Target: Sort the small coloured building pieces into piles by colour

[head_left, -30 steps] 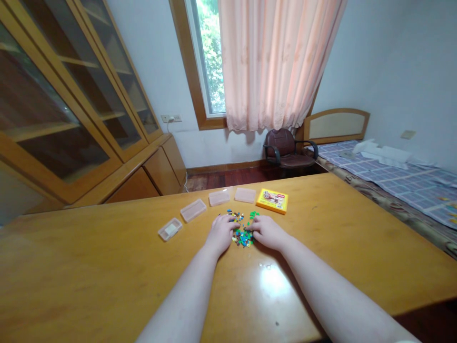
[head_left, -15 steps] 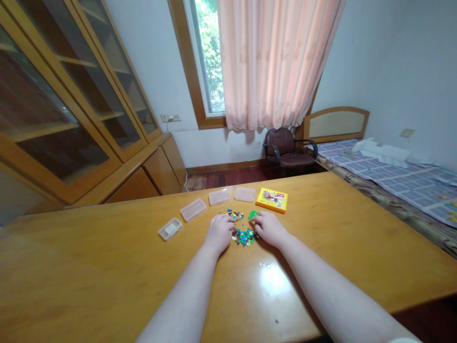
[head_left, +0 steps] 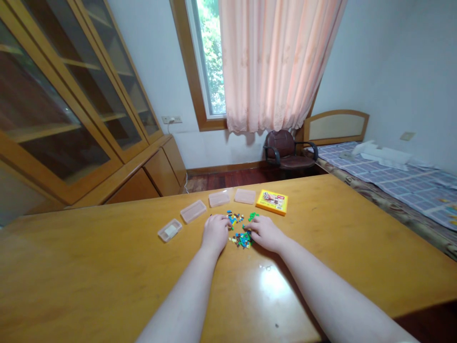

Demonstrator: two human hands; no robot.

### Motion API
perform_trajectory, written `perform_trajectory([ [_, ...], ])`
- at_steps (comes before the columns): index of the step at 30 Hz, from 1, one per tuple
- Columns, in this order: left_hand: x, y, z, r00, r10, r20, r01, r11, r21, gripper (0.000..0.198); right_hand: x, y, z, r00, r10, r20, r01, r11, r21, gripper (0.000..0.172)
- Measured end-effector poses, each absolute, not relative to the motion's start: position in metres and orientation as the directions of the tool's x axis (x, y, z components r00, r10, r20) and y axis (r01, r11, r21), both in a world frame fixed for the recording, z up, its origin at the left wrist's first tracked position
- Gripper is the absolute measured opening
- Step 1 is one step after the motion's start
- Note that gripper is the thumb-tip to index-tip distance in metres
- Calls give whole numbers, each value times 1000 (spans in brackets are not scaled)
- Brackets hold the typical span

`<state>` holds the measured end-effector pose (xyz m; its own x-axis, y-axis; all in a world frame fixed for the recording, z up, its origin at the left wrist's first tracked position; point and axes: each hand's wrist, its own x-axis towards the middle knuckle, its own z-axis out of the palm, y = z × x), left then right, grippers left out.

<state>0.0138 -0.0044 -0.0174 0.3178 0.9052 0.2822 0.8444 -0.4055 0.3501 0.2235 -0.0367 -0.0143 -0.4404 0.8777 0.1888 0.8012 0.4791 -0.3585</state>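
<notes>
Small toy building bricks lie in loose heaps on the table. The nearest is a mixed heap of blue, green, brown and yellow bricks between my hands. My left hand rests palm down, its fingertips drawn together beside a second mixed heap farther back; whatever they pinch is too small to make out. My right hand has its bent fingers over the right side of the near heap, with a tiny green brick at the fingertips. Behind its knuckles sits a heap of green bricks.
Clear plastic boxes stand in an arc behind the heaps: one holding something pale, then a second, a third and a lid-like one. A yellow box lies at their right. A chair stands beyond the table.
My left fingers have drawn closer together and shifted slightly left. My right hand has come from beside the green heap down and left, over the near heap's edge.
</notes>
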Motion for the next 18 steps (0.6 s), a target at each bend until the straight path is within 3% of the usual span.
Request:
perform_trajectory([
  [11, 13, -5, -18, 317, 904, 286, 854, -403, 328, 28, 226, -34, -12, -230, 957, 177, 907, 276, -317, 24],
  [18, 16, -5, -21, 373, 890, 263, 823, -448, 350, 28, 225, -34, -13, -223, 950, 218, 897, 288, -336, 23],
])
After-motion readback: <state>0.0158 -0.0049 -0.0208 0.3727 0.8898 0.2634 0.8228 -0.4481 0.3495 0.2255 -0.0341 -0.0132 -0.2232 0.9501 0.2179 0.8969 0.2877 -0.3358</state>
